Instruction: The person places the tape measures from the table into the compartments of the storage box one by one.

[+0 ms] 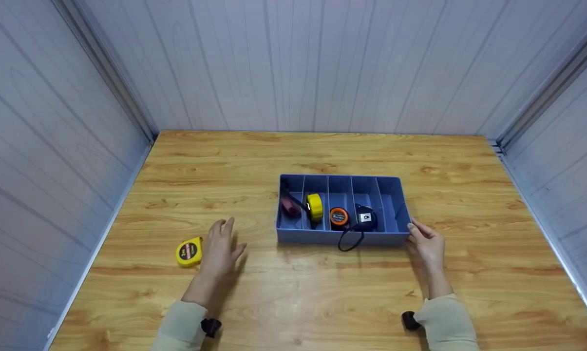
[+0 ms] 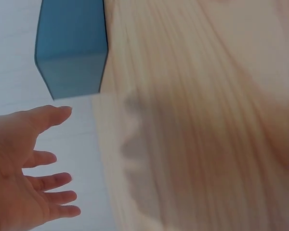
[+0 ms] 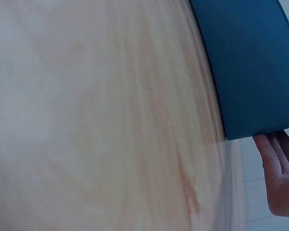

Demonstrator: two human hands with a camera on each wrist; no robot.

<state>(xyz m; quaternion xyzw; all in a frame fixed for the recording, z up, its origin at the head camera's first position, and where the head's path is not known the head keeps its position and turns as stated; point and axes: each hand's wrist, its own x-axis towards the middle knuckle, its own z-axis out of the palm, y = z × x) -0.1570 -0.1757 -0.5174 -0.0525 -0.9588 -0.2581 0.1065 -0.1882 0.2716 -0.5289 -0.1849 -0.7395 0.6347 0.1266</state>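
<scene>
A blue box with compartments (image 1: 342, 239) stands on the table, and my right hand (image 1: 428, 243) grips its front right corner. In the right wrist view the fingertips meet the end of the box (image 3: 255, 72). My left hand (image 1: 218, 253) is over the table left of the box, its fingers spread and holding nothing. Beside it, on the left, lies a yellow tape measure (image 1: 189, 252). Inside the box are a dark red item (image 1: 290, 206), a second yellow tape measure (image 1: 314, 206), a round orange-and-black tape measure (image 1: 339, 217) and a black tape measure (image 1: 366, 218).
The wooden table (image 1: 298, 302) is bounded by a pale panel wall (image 1: 293, 63) at the back and more panels at both sides. A black wrist strap (image 1: 351, 241) hangs over the front wall of the box. The rightmost compartment holds nothing visible.
</scene>
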